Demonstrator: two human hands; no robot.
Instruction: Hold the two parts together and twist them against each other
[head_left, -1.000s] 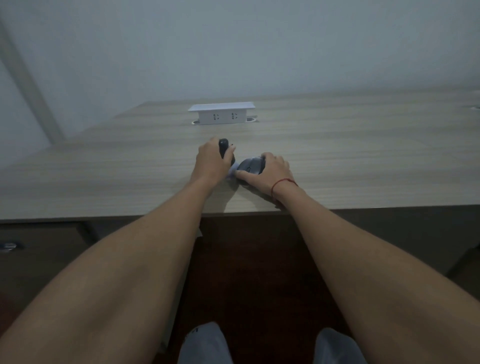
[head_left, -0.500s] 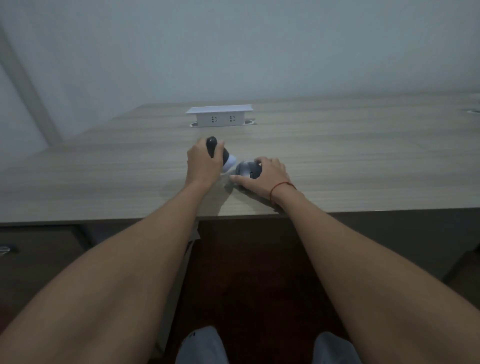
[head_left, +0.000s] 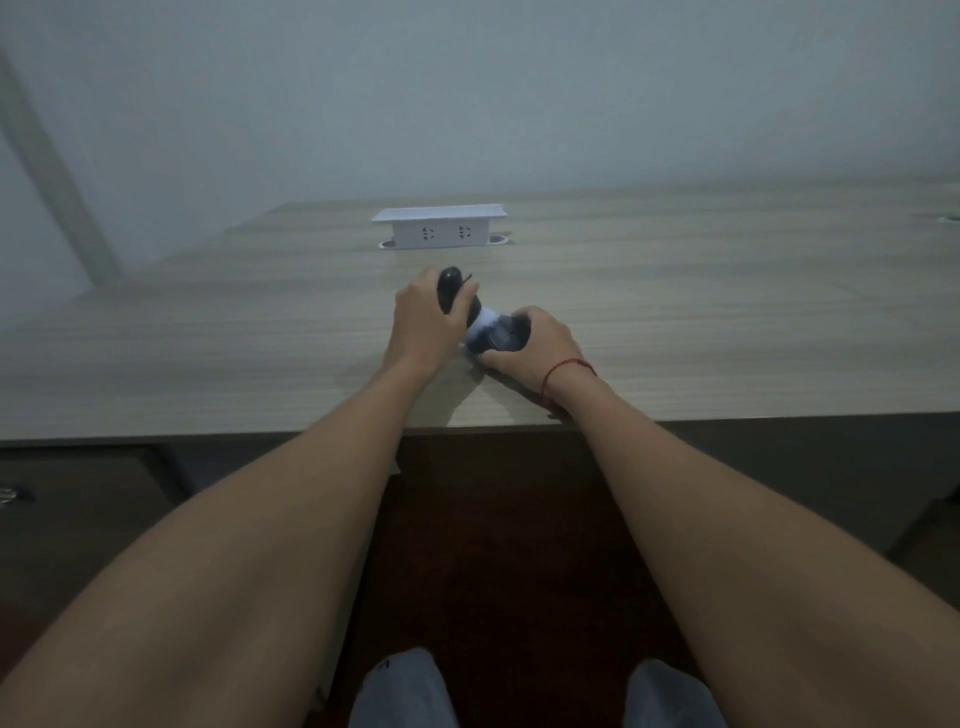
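Observation:
My left hand (head_left: 422, 326) grips a small black rounded object (head_left: 450, 290) whose top sticks up above my fingers. A white part (head_left: 482, 324) shows between my two hands. My right hand (head_left: 540, 349), with a red string round its wrist, holds a dark grey rounded object (head_left: 508, 334) low over the wooden desk (head_left: 727, 322). The two dark objects sit close together, joined or touching at the white part; I cannot tell which. Both hands are near the desk's front edge.
A white pop-up socket box (head_left: 439, 226) stands on the desk behind my hands. The pale wall rises beyond. A dark drawer front (head_left: 78, 499) lies below the desk on the left. My knees (head_left: 405, 691) show at the bottom.
My left hand has tipped the black object upward and away from me. The white part between the hands has come more into sight. My right hand has stayed almost still.

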